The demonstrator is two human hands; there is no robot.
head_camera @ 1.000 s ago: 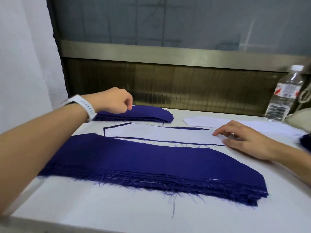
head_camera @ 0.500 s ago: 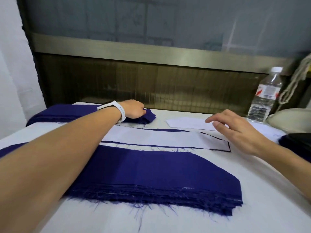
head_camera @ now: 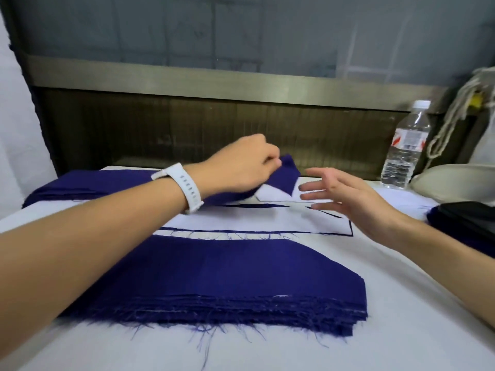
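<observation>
While my left hand (head_camera: 241,167) pinches the raised corner of the thin navy-blue fabric piece (head_camera: 288,173) at the far side of the white desk (head_camera: 267,352), my right hand (head_camera: 348,196) hovers open beside it. I judge the cloth limp and light, so I should grip both corners.

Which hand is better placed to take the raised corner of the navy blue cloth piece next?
Probably the right. The right hand hovers open just beside the raised corner of the navy blue cloth piece, fingers pointing toward it; the left hand is busy pinching that piece.
</observation>
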